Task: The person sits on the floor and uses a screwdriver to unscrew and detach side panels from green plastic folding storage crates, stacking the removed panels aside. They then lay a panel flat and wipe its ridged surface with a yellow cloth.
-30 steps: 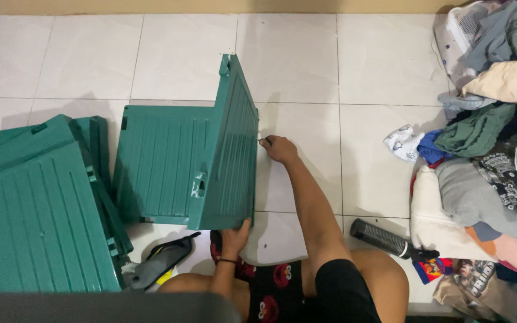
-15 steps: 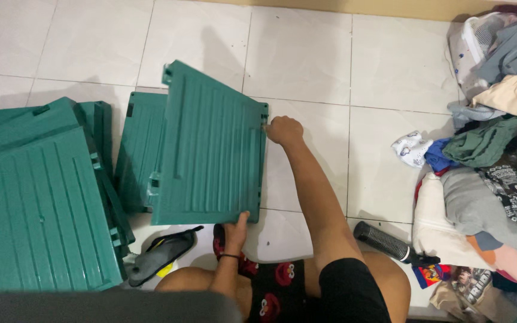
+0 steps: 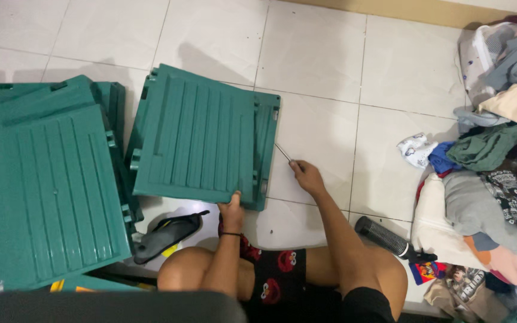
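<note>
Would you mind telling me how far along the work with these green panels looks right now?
Done: several green panels lie stacked on the floor at left. In hand: the left hand grips the near edge of a ribbed green panel lying nearly flat, while the right hand holds a thin metal tool beside its right edge. Left: nothing looks joined yet.

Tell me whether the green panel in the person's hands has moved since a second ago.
Yes. The green panel has dropped from standing on edge to nearly flat, leaning left over the green panel stack.

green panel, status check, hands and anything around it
Left hand grips the near edge of the green ribbed panel. Right hand holds a thin screwdriver at its right edge. More green panels stacked left, black sandal below.
</note>
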